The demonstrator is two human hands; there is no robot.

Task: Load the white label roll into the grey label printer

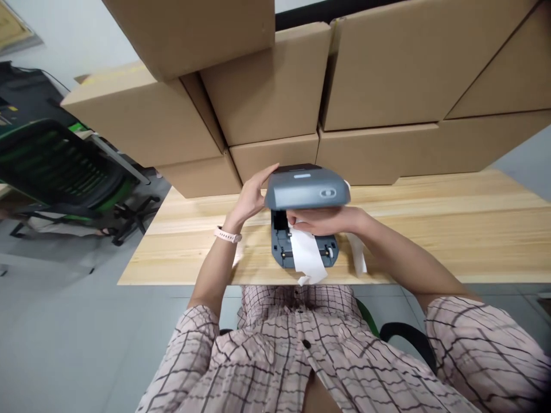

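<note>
A grey label printer [307, 192] stands on the wooden table with its lid raised. My left hand [253, 198] rests against the left side of the lid, thumb and fingers around its edge. Under the lid, my right hand [322, 219] reaches into the printer, its fingers bent and partly hidden by the lid. A white paper strip [307, 252] runs from beneath my right hand over the printer's front, its torn end curled near the table edge. Another white strip [357, 254] lies to the right of the printer, partly behind my right wrist.
Stacked cardboard boxes [379, 74] line the back of the wooden table [430, 229], one jutting forward at the upper left. A black and green office chair [64, 172] stands on the floor at the left, where part of a person's foot shows.
</note>
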